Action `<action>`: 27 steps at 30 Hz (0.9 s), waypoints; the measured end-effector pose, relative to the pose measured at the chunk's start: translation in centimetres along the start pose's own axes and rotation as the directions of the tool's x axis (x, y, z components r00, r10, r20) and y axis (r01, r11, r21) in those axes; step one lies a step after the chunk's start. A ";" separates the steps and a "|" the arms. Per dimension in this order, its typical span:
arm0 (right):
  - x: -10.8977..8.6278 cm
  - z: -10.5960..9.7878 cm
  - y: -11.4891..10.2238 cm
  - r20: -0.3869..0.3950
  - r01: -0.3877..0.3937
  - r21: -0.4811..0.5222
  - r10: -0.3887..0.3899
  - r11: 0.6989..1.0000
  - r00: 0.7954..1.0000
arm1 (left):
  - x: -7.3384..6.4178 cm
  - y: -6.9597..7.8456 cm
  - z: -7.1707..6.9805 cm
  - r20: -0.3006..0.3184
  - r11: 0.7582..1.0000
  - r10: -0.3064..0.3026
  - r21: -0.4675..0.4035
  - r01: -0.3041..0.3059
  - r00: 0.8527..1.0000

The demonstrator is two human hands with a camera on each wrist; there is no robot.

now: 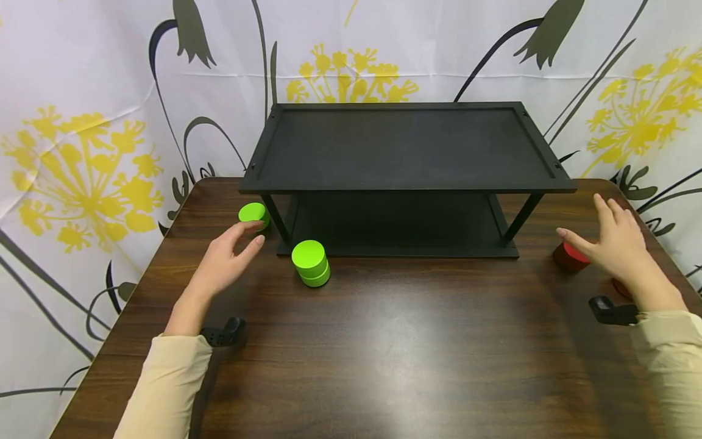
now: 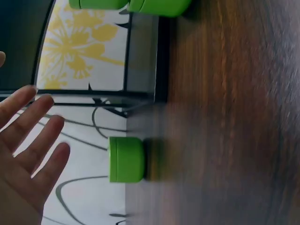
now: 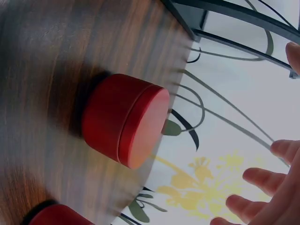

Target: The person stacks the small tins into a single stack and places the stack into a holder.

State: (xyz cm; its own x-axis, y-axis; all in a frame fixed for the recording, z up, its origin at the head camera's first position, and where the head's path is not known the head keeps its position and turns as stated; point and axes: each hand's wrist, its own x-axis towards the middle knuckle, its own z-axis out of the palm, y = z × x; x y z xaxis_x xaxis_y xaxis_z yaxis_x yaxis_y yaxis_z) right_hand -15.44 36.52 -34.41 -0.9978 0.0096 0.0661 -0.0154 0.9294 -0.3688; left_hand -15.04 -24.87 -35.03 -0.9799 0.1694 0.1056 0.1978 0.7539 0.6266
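My left hand [image 1: 222, 259] hangs above the table's left side, fingers spread and holding nothing. Close by its fingertips stands a lidded green tin [image 1: 253, 213], partly covered by the hand; the left wrist view shows the same green tin [image 2: 126, 159] upright, apart from the fingers. To the right are two stacked green tins [image 1: 310, 262], near the shelf's front left corner. Over the right side, my right hand [image 1: 620, 244] is also empty with fingers apart. Below it a lidded red tin [image 3: 124, 119] stands on the table. Another red tin [image 3: 58, 216] shows only in part.
A black two-tier shelf [image 1: 406, 149] stands at the back of the dark wooden table [image 1: 384, 341]. Thin posts [image 1: 523, 216] hold up its top tier. Behind the table hangs a white curtain [image 1: 230, 85] with yellow and grey plant prints.
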 end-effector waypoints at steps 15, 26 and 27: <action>1.1 0.5 6.6 0.043 -0.161 0.161 0.156 0.974 0.987 | 0.4 0.0 1.9 0.302 0.922 0.127 -0.387 -0.001 0.945; 1.3 3.1 16.4 0.036 -0.222 0.277 0.221 0.935 0.975 | 0.6 -0.1 3.1 0.442 0.909 0.103 -0.406 0.096 0.891; 1.2 3.2 16.9 0.026 -0.221 0.280 0.223 0.934 0.974 | 0.7 -0.1 3.2 0.446 0.909 0.099 -0.405 0.102 0.889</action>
State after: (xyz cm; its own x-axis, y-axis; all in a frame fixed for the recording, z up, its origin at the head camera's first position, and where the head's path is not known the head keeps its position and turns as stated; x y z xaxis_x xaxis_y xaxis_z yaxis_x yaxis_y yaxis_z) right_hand -17.09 51.06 -43.54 -0.9774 0.2070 -0.0420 0.1880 0.7625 -0.6190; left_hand -15.63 -22.81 -37.54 -0.8398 0.5090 -0.1886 0.0692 0.4451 0.8928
